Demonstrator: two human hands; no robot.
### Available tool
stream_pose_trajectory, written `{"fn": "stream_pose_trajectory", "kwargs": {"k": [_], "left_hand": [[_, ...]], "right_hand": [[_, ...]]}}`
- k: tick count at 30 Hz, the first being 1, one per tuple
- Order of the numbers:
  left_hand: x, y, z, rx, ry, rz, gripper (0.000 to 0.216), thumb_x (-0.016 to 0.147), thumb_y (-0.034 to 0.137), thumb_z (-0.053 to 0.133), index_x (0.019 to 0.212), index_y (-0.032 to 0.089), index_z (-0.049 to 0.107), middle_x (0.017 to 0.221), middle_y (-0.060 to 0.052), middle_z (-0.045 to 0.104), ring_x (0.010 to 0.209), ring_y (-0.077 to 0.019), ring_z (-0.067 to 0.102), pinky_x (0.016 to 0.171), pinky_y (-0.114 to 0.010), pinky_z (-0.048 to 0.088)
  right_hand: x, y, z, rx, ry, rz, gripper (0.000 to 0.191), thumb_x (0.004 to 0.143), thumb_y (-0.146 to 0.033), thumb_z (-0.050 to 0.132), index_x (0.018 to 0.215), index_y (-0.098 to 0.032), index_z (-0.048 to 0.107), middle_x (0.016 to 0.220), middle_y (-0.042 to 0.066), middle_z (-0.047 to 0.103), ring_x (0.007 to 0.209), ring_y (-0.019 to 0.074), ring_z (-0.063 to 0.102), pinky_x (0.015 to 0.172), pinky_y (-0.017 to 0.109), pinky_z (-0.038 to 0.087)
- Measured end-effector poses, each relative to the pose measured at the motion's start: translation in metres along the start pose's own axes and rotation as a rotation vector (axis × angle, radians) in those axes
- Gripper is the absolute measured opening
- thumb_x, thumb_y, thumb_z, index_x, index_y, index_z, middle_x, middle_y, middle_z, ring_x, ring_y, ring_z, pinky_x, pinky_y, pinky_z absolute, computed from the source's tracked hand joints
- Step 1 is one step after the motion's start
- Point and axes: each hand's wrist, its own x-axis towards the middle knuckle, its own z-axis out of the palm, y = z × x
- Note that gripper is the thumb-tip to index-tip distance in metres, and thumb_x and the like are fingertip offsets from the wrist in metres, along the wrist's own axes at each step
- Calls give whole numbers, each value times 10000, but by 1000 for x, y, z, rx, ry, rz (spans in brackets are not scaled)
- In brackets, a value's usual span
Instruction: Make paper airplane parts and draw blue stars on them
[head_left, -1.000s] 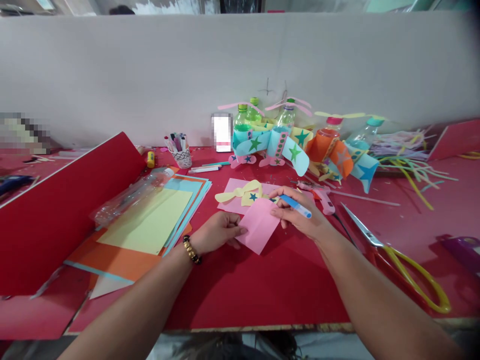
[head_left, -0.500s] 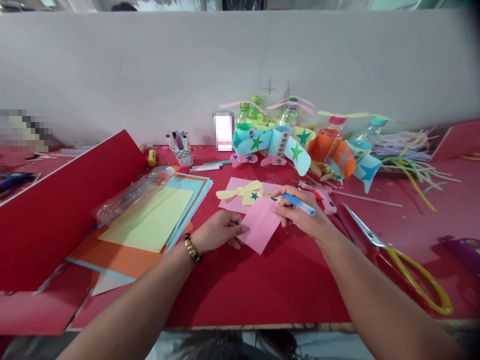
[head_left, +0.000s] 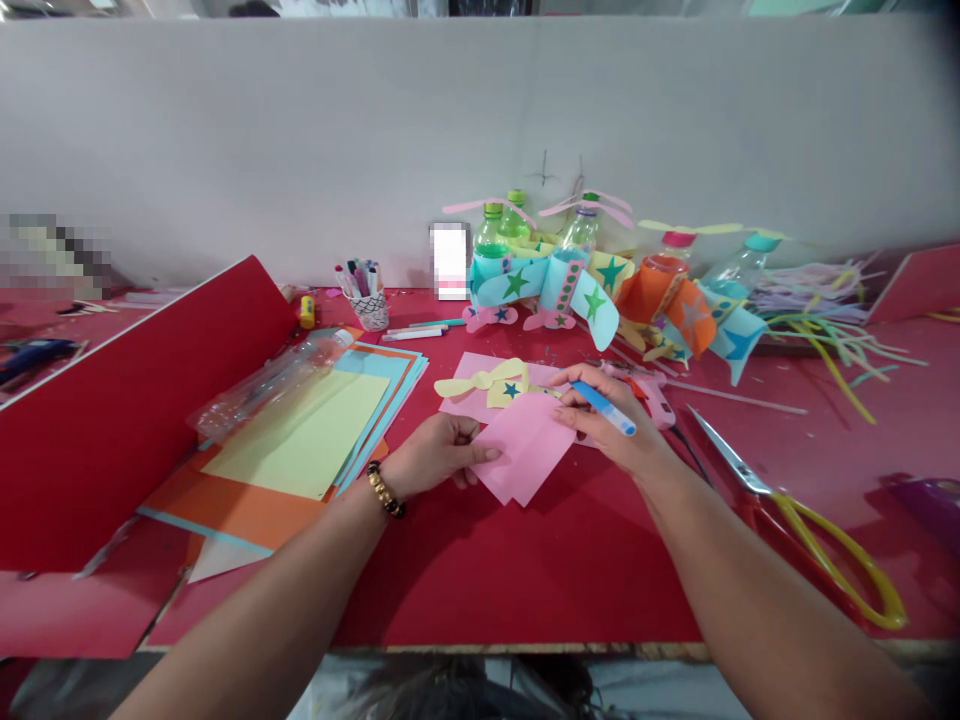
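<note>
The left hand [head_left: 431,455] presses the pink paper [head_left: 525,450] steady with open fingers, while closed fingers of the right hand [head_left: 611,420] grip a blue marker [head_left: 604,408].

Pink paper [head_left: 525,450] partly hidden under the right hand [head_left: 607,415]; far-left shape [head_left: 52,255] and upright white object [head_left: 450,262] pixelated

On the worktable [head_left: 525,590], a sheet of paper [head_left: 525,448] lay at the centre. The left hand [head_left: 431,455] rested on it from 9 o'clock; the right hand [head_left: 604,430], at 3 o'clock, held a marker [head_left: 606,408]. Plastic bottles [head_left: 491,232] stood at 12 o'clock before a partition [head_left: 480,120], a paper stack [head_left: 292,440] lay at 9 o'clock, and scissors [head_left: 780,515] at 4 o'clock.
</note>
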Motion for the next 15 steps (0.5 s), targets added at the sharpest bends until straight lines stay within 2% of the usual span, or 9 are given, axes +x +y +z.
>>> {"fn": "stream_pose_trajectory", "kwargs": {"k": [6, 11, 15], "left_hand": [[-1, -2, -8, 60, 86, 34, 486, 760, 554, 683, 622, 191, 389, 492, 63, 471, 474, -103, 593, 426, -173, 454], [-2, -3, -14, 147, 97, 22, 467, 793, 548, 641, 619, 195, 389, 460, 63, 459, 462, -109, 596, 407, -161, 413], [-1, -7, -19, 242, 128, -29, 449, 808, 551, 610, 623, 192, 413, 464, 33, 525, 449, -109, 591, 404, -159, 378]], "right_hand": [[2, 0, 1, 53, 102, 27, 281, 763, -259, 705, 1002, -217, 564, 730, 7, 686, 556, 138, 577, 502, 264, 440], [2, -4, -4, 10, 218, -43, 362, 732, -291, 746, 1034, -225, 557, 792, 14, 684, 695, 179, 633, 652, 328, 514], [1, -4, -6, -25, 324, -128, 417, 718, -283, 750, 1078, -240, 542, 838, 10, 672, 761, 189, 641, 761, 364, 520]]}}
